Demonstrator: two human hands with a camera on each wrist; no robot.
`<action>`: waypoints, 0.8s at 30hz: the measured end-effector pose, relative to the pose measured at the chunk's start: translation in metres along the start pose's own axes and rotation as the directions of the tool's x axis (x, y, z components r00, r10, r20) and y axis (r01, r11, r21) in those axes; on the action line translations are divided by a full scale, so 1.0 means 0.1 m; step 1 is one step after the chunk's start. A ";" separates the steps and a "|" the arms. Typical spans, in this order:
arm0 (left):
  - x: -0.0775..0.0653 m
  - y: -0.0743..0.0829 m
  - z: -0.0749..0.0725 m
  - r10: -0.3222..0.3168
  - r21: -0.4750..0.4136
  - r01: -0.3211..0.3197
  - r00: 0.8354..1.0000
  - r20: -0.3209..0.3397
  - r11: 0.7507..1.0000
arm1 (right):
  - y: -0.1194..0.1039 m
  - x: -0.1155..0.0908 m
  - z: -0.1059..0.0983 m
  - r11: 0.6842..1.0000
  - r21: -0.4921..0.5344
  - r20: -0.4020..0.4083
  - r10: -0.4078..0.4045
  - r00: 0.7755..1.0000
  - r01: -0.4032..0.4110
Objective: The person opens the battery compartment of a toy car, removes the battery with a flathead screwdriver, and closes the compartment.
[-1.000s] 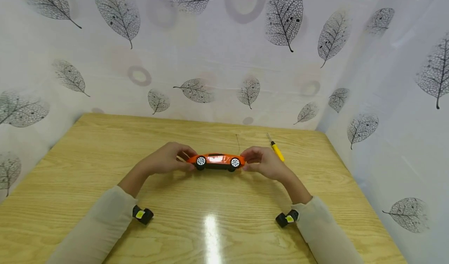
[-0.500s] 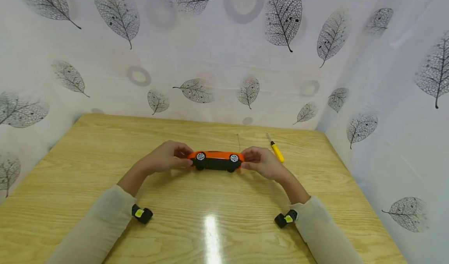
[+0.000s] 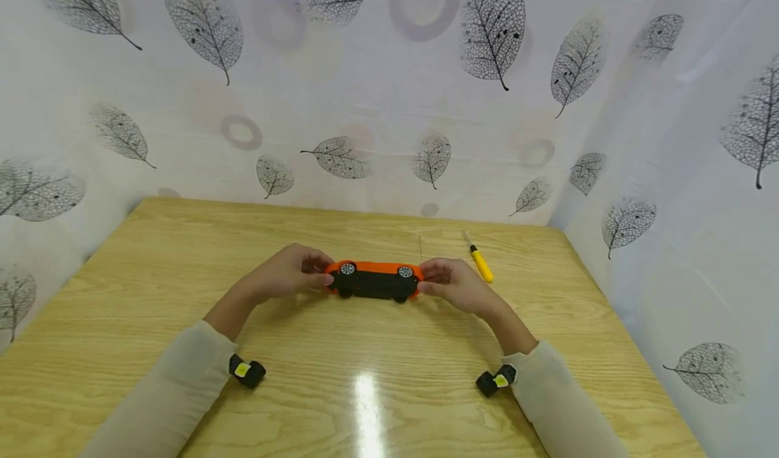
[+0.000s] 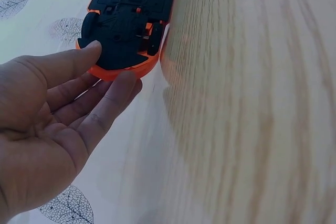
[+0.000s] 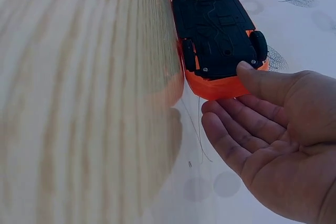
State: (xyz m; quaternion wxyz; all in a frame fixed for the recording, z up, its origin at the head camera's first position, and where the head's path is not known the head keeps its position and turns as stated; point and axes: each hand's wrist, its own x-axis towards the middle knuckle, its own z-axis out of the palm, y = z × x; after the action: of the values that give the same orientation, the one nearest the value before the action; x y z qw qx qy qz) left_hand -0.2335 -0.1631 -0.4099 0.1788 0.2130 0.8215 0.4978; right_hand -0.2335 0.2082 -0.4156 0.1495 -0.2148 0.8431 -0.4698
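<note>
An orange toy car (image 3: 375, 284) with a black underside is held between both hands over the middle of the table. It is tipped on its side, so the underside faces the person. My left hand (image 3: 291, 272) pinches one end; in the left wrist view its thumb presses the black base (image 4: 123, 30) and its fingers lie on the orange bumper. My right hand (image 3: 458, 283) pinches the other end, its thumb on the underside near a small screw (image 5: 253, 62) in the right wrist view. A thin wire (image 3: 420, 248) sticks out behind the car's right end.
A screwdriver (image 3: 481, 262) with a yellow handle lies beyond the right hand on the wooden table (image 3: 377, 350). A leaf-patterned cloth (image 3: 365, 93) hangs along the back and sides of the table. A black wrist camera (image 3: 248, 371) sits at each cuff.
The toy car has been rolled between the hands. Its side windows and wheels faced the person before; now the black underside does. The thin wire has shifted slightly right.
</note>
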 end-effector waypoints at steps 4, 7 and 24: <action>0.00 0.01 0.00 -0.009 -0.003 0.009 1.000 -0.006 1.000 | 0.00 0.00 0.01 1.000 -0.012 0.010 -0.013 1.000 0.014; 0.00 0.01 0.01 -0.013 -0.003 0.013 1.000 -0.015 1.000 | -0.01 0.00 0.02 1.000 -0.016 0.011 -0.016 1.000 0.016; -0.02 0.04 -0.02 -0.013 -0.055 0.011 0.999 -0.039 0.998 | -0.07 -0.02 0.02 1.000 -0.023 -0.055 -0.012 0.998 0.010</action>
State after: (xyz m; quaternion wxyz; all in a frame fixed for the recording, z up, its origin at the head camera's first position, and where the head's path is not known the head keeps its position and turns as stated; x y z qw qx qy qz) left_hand -0.2323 -0.1636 -0.4060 0.1716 0.1933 0.8120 0.5232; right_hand -0.2295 0.2048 -0.4103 0.1211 -0.2081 0.8510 -0.4667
